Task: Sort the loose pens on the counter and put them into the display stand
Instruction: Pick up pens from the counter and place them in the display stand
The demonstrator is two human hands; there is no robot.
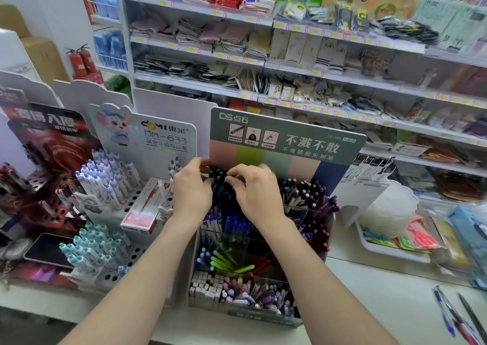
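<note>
Shop shelves (303, 62) of folded cloths and packets fill the background, and below them a white counter (382, 305) carries several pen racks; the display stand (287, 141) with the green header sits at the middle of the counter, its compartments already crowded. Both hands meet over its rear left compartment; the left hand (192, 191) is curled round a bundle of dark pens (220, 186) with green tips, and the right hand (257, 190) pinches the same bundle from the other side, fingers bent onto the caps. More loose pens (458, 315) lie near the counter's front right corner, well apart from the stand. The bundle looks thick for two fingertip grips; if either hand eases unevenly, pens could splay and drop into the blue pens (237, 224) just in front, mixing the sorts. Both forearms hang over the front compartments, so a low pull-back might tip pens there; those by the corner could roll off if nudged.
</note>
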